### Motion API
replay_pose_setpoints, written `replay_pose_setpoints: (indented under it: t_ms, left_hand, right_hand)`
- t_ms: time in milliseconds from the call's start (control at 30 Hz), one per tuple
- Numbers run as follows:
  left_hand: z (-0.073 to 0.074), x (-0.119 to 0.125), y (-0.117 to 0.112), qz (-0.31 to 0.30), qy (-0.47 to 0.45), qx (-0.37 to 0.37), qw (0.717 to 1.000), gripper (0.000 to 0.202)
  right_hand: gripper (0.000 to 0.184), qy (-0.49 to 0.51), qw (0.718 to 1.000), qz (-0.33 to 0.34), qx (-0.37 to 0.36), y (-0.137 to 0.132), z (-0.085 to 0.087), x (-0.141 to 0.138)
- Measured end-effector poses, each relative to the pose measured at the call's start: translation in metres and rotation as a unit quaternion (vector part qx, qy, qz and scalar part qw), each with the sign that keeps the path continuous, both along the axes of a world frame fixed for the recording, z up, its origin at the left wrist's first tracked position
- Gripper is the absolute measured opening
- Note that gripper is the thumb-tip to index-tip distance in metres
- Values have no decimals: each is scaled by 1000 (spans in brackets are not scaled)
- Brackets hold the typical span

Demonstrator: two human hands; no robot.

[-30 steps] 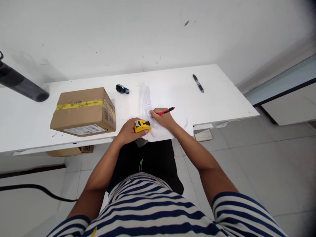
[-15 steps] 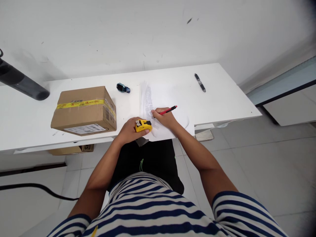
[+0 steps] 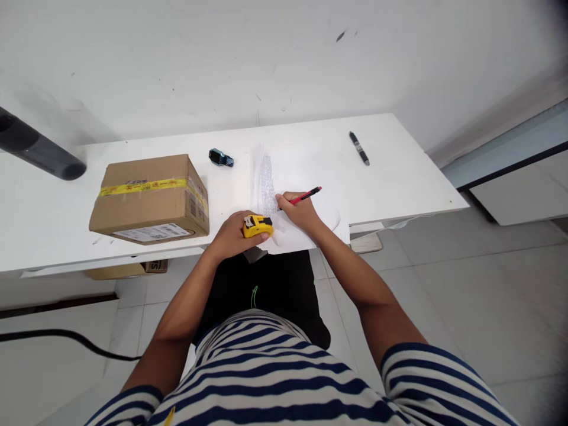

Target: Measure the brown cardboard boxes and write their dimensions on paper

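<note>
Near the front edge of the white table, my left hand [image 3: 234, 235] is closed around a yellow tape measure [image 3: 258, 226], resting on the lower left part of the paper. My right hand [image 3: 300, 210] grips a red and black pen [image 3: 307, 196], its tip down at the sheet. The white paper [image 3: 306, 168] carries dense handwriting [image 3: 267, 180] in a strip along its left side. Its lower right edge curls up, and some sheets are creased at the left.
A taped cardboard box [image 3: 142, 204] stands to the left on the white table [image 3: 412, 171]. Behind it to the right lies a dark wristwatch [image 3: 220, 158]. A black and grey pen [image 3: 359, 148] lies at the right, and a dark cylinder [image 3: 42, 148] is at the far left.
My right hand has shifted slightly to the right with the red pen. My left hand and the tape measure have stayed where they were.
</note>
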State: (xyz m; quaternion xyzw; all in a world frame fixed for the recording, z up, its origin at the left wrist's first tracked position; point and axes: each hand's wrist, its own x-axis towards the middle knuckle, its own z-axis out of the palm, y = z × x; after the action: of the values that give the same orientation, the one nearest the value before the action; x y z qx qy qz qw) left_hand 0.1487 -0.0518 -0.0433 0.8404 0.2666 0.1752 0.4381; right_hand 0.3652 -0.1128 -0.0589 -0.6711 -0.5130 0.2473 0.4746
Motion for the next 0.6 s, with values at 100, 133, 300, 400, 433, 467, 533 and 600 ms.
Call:
replay_pose_setpoints:
  t_ms: [100,133,300,400,433,467,533,600]
  left_hand:
    - [0,0,0,0,-3,-3,1000,44]
    - [-1,0,0,6,-6,-6,1000,45]
    - [-4,1,0,7,-17,-14,1000,44]
    - [0,1,1,-4,-16,-15,1000,42]
    - [2,1,2,-6,-16,-17,1000,41]
    - [3,1,2,-6,-16,-20,1000,41]
    - [5,1,1,-6,-14,-27,1000,40]
    - [3,0,-2,3,-17,-27,999,40]
  right_hand:
    - [47,-9,1000,-21,13,0,0,-1]
    - [47,-10,1000,-17,12,0,0,-1]
    - [46,0,1000,-9,-6,0,-1,1]
    - [43,-7,1000,-3,-14,0,-1,2]
    - [41,-13,1000,-2,-17,0,-1,1]
    - [41,-27,999,-13,-16,0,0,0]
    - [42,-82,994,-72,-1,-2,1,-2]
    - [39,-168,976,-139,7,-3,2,-6]
